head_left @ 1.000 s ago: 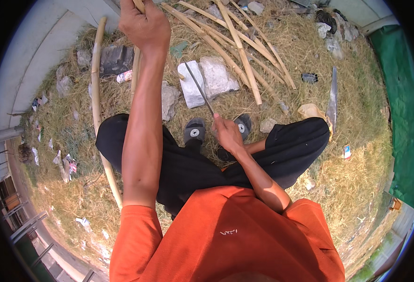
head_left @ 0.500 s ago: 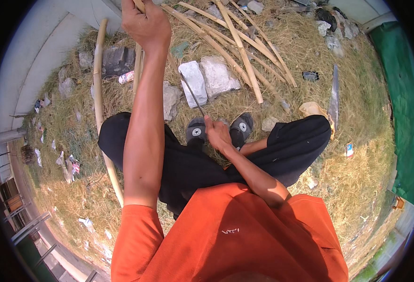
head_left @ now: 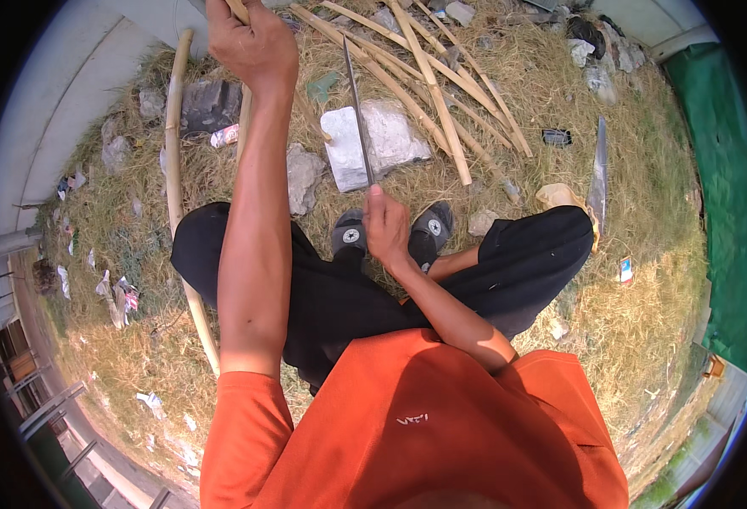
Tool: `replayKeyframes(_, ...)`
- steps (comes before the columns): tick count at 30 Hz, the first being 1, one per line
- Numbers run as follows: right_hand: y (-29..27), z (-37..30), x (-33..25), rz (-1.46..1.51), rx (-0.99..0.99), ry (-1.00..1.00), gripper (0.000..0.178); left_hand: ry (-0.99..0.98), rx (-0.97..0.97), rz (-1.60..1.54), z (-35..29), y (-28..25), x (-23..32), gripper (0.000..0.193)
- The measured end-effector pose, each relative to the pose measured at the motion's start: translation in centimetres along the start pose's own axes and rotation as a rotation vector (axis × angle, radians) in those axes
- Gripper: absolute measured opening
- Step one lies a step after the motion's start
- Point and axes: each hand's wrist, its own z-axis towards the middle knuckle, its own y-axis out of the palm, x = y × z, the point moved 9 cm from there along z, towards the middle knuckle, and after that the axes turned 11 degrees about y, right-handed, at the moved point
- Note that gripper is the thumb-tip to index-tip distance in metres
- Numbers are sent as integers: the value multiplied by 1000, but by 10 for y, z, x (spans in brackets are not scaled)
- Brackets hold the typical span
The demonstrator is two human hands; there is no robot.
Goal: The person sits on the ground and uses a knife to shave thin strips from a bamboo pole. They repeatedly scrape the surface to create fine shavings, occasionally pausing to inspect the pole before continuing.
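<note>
Dry grass [head_left: 645, 322] spans between one pale wall [head_left: 51, 93] and one green sheet [head_left: 713, 204], leaving open room beside the sheet. Two pale stones [head_left: 396, 137] lie side by side. Left hand [head_left: 255, 47]: fingers wrapped round one wooden strip [head_left: 238, 10]. Right hand [head_left: 388, 227]: fingers gripping one long blade [head_left: 356, 102], its tip showing past the stones' far edge.

I am outdoors, on ground covered in dry, straw-coloured grass [head_left: 636, 339]. Ahead and to my left rises a pale, smooth wall [head_left: 47, 93] with a seam across it, bent by the lens. To my right hangs a wrinkled green sheet [head_left: 725, 195]. Scraps of litter [head_left: 123, 301] dot the grass on my left, near a bare path [head_left: 41, 335]. Daylight falls brightest on the grass beside and behind me.
</note>
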Motion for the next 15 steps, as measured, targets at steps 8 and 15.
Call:
replayKeyframes(8,21,15,43,-265,-23,171,62,153,-54,200,-11,-5,-5,48)
replayKeyframes(15,-4,8,38,-24,-43,177,64,-45,79,68,27,-12,19,45)
